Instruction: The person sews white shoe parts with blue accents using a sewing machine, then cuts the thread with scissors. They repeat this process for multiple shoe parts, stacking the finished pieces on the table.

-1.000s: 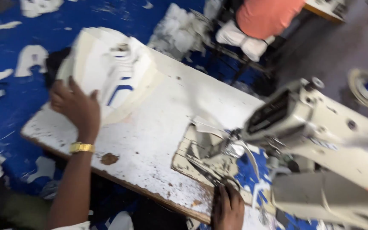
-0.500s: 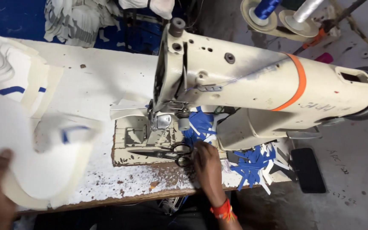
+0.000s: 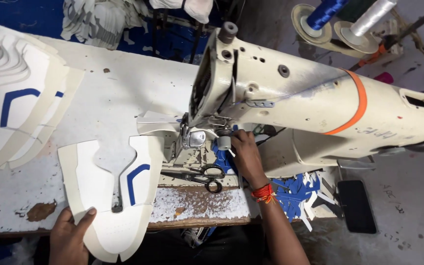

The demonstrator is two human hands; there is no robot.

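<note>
Your left hand [image 3: 69,235] has brought the white shoe piece [image 3: 111,196] down flat onto the table [image 3: 123,93]; half a second ago it was lifted up and curled near you. Now the piece lies at the front edge, just left of the sewing machine [image 3: 295,108]. It is thin and smooth, shaped like a wide horseshoe with a deep notch in the middle and a blue stripe on its right arm. Your left thumb presses on its lower left part, and your fingers go under the edge, so you pinch it.

Your right hand [image 3: 244,157] has moved up from the scissors [image 3: 204,175] to the small grey roller [image 3: 224,142] by the needle. Its fingers curl around that spot, but you cannot tell whether they grip anything. A red thread band sits on that wrist.

More white pieces [image 3: 15,103] are stacked at the far left. Small blue scraps [image 3: 298,191] lie under the machine. The table top is white, chipped and stained.
</note>
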